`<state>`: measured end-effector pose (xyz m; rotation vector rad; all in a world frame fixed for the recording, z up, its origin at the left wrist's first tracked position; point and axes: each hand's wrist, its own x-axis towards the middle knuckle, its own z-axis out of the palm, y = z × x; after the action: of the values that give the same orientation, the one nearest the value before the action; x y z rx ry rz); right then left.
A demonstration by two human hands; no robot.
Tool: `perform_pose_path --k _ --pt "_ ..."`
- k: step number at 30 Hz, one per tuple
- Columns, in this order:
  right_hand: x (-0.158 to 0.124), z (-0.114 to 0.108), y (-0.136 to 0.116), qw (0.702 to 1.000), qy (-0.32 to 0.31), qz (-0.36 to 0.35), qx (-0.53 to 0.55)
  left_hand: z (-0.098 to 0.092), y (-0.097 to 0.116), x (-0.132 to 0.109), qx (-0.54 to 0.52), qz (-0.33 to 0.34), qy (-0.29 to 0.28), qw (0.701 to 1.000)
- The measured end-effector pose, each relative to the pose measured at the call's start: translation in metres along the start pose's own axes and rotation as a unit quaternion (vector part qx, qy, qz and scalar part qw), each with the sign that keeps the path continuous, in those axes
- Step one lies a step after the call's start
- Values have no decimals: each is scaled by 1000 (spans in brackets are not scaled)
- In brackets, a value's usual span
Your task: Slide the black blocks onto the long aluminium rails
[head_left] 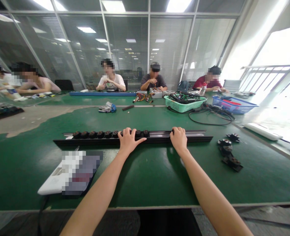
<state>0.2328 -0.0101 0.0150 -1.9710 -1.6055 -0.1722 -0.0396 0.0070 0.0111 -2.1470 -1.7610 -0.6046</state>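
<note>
A long black rail point(157, 139) lies across the green table point(147, 177) in front of me, with a row of several black socket modules point(95, 134) seated in its left half. My left hand point(128, 141) rests on the rail at the right end of that row, fingers curled over the modules and thumb out along the rail. My right hand point(178, 139) grips the rail's bare right half, fingers curled over its far edge.
Loose black socket modules point(228, 154) lie at the right. A blurred white and dark device point(71, 177) sits near left. Further off are a green basket point(184, 104) of cables, a blue tray point(235, 105) and a black cable point(209, 118). Several people sit at the far side.
</note>
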Motion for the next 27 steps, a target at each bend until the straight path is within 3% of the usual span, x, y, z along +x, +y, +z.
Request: perform_pose_path --k 27 --pt "1 -4 2 1000 -5 13 -8 -2 0 0 2 -2 -8 1000"
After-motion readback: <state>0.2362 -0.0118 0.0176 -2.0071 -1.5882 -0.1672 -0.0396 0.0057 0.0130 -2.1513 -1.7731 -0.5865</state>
